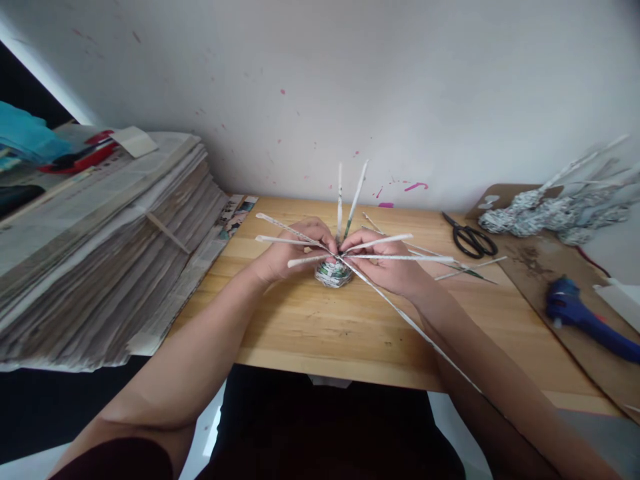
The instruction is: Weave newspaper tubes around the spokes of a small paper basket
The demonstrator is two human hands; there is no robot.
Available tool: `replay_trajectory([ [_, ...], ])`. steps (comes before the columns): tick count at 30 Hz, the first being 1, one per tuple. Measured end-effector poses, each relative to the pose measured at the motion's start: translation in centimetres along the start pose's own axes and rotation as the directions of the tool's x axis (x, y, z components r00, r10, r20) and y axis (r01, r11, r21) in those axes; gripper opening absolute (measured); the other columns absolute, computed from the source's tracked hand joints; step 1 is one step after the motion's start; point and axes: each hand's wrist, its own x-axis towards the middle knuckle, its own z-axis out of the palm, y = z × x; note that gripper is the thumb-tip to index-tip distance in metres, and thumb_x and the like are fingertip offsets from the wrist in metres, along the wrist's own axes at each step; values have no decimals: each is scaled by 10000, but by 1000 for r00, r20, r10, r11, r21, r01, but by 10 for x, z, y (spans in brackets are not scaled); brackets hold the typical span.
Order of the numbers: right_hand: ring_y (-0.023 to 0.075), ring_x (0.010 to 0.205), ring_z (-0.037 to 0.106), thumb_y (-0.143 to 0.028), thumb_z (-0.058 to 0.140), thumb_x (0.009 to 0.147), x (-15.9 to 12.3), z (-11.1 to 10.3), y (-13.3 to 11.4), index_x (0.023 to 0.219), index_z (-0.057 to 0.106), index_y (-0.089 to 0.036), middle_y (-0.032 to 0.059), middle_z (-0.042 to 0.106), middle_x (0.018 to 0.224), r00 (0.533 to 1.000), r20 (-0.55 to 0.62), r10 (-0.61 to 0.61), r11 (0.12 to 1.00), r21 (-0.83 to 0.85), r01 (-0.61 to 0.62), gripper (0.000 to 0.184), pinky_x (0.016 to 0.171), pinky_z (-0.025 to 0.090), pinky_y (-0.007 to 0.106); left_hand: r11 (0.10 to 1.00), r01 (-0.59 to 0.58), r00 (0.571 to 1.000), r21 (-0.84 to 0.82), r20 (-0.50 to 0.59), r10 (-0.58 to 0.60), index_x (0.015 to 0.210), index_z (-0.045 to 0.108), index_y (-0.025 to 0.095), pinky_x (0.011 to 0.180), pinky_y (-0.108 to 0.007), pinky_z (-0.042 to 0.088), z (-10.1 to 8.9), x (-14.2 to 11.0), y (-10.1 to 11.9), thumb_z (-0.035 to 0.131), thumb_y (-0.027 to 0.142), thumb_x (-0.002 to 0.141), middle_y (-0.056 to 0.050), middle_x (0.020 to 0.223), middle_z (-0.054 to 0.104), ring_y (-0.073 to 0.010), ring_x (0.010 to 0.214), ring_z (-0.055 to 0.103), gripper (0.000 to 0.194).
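A small round woven paper basket stands on the wooden table, with several rolled paper sticks fanning out from its top. My left hand is closed at the left of the top, its fingers on the sticks. From the right, my right hand pinches the sticks close to the same spot. One long paper stick runs from the top down across my right forearm. Two more paper sticks point up toward the wall. The fingertips partly hide the basket's rim.
A tall stack of newspapers fills the left side, with a red-handled tool on top. Black scissors and loose paper sticks lie to the right. Beyond are a blue glue gun on cardboard and woven paper pieces.
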Motion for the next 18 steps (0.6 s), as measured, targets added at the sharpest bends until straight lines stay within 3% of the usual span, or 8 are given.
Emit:
replay_trajectory([
  [5,136,704,593,-240,676,944,0,-4,-2,944,704,-200,18,706,851,999,1,-40,988,-151,39,48,639,431,276,999,30,1000,36,6,-30,800,780,176,763,-273,503,0,0,2,791,296,880,-58,848,672,-156,810,629,144],
  [10,140,720,588,-348,671,976,0,-5,1,954,699,-196,22,696,857,998,23,-58,990,-128,60,156,637,419,267,998,48,999,49,6,-48,811,770,177,776,-267,494,0,-1,5,773,207,872,-50,863,680,-156,830,636,68],
  [18,134,689,541,-306,673,956,1,0,3,906,665,-202,6,659,815,998,-20,-64,996,-59,63,117,621,397,269,997,37,999,71,35,-40,879,761,181,790,-276,504,-4,-1,11,742,236,905,-56,908,717,-161,857,662,64],
])
